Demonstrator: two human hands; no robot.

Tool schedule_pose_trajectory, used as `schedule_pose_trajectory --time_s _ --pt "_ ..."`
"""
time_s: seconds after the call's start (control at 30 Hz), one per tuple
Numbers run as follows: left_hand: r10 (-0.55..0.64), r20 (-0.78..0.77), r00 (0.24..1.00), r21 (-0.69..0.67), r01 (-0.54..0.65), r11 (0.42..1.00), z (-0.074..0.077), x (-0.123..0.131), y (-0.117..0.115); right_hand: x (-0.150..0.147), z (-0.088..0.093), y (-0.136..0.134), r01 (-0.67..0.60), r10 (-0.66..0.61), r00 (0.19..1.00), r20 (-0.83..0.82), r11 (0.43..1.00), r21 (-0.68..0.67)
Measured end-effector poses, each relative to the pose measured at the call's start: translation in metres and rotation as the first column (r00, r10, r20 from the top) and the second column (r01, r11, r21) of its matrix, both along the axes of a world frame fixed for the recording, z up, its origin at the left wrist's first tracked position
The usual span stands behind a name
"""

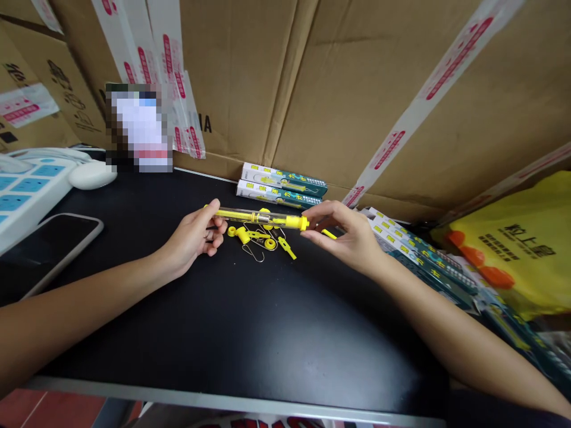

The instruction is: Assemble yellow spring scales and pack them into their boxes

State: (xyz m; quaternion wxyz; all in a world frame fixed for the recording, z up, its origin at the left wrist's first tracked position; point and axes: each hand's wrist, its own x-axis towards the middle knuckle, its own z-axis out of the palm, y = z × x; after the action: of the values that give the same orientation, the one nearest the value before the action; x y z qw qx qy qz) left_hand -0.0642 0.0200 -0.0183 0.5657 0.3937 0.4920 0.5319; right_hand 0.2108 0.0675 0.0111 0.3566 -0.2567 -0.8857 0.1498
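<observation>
A clear tubular spring scale with yellow inner parts and a metal spring is held level above the black table. My left hand is closed around its left end, the thumb along the top. At the other end, the thumb and forefinger of my right hand pinch the yellow end cap. Loose parts lie on the table just below the tube: a yellow ring, a yellow plug, a flat yellow strip and a wire hook. Some of them are partly hidden behind the tube.
Two long printed boxes lie against the cardboard wall. More such boxes are stacked at right, beside a yellow bag. On the left are a phone, a power strip and a white mouse-like object.
</observation>
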Motion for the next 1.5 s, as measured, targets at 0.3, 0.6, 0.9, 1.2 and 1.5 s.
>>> schedule_pose_trajectory --time_s 0.3,0.6,0.9,1.2,1.5 --pt "-0.032 -0.012 0.999 -0.012 0.032 0.999 0.001 0.002 -0.003 -0.006 0.004 -0.007 -0.018 0.016 0.997 -0.076 1.0 -0.015" --pt "-0.034 -0.083 0.996 -0.011 0.033 0.999 0.002 -0.001 -0.003 -0.004 0.003 -0.005 0.022 -0.026 0.996 -0.087 0.999 -0.041" --pt "-0.058 -0.053 0.997 -0.034 0.057 0.998 -0.001 0.0 0.001 -0.006 0.008 -0.013 0.001 -0.009 0.993 -0.116 0.998 -0.068" --pt "-0.036 0.078 0.996 -0.051 0.04 0.998 -0.002 -0.003 0.004 0.018 -0.003 0.029 0.151 -0.153 0.988 0.014 0.985 0.081" --pt "-0.035 0.045 0.998 -0.054 0.038 0.998 -0.003 -0.003 0.004 0.011 -0.041 0.054 0.105 -0.361 0.757 0.544 0.889 0.445"
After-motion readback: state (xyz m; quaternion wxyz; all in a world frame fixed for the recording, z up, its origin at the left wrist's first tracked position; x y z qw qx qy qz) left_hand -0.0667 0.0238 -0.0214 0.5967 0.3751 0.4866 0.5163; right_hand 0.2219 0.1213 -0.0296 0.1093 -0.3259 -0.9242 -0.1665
